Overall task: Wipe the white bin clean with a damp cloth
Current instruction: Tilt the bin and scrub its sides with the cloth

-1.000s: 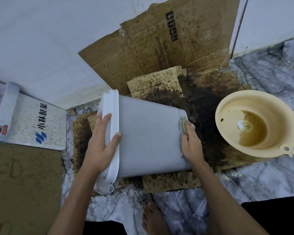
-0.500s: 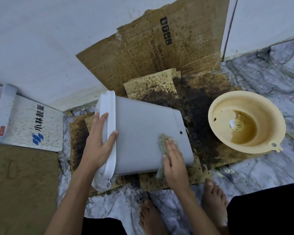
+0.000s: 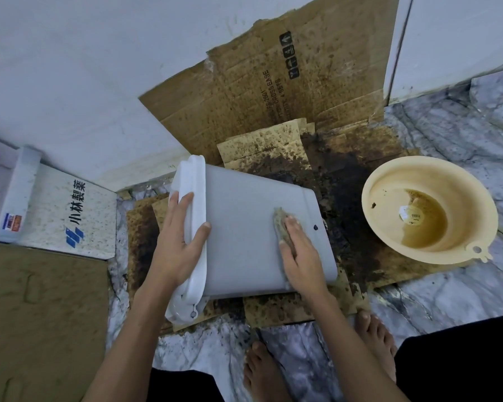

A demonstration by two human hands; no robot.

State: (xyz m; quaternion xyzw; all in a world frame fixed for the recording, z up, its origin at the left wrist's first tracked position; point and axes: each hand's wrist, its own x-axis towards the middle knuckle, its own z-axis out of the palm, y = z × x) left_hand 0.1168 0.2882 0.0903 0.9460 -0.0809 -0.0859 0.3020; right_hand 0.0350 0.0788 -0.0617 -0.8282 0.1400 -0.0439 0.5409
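I have the white bin (image 3: 244,227) lying on its side on the stained cardboard (image 3: 346,175) spread over the marble floor (image 3: 447,291), its rimmed mouth toward nine o'clock and its base toward three. Laid flat like this, one broad side wall faces up at me, so I can press down on it instead of chasing an upright bin around.

My left hand (image 3: 180,242) rests over the rim, fingers (image 3: 179,204) stretched straight across the white lip and thumb out on the grey wall. I judge it is there to pin the bin so it cannot roll or slide while I scrub.

My right hand (image 3: 299,250) lies flat on the wall nearer the base, fingers straight and close together, pressing the damp cloth (image 3: 280,224) beneath them; only a dirty edge of it peeks out at eleven o'clock of my fingertips. A small dark spot (image 3: 316,227) sits just beyond, toward the base, and looks like the next thing to wipe.

The yellow basin (image 3: 389,181) with murky water waits at three o'clock, near enough for rinsing, apart from the bin.
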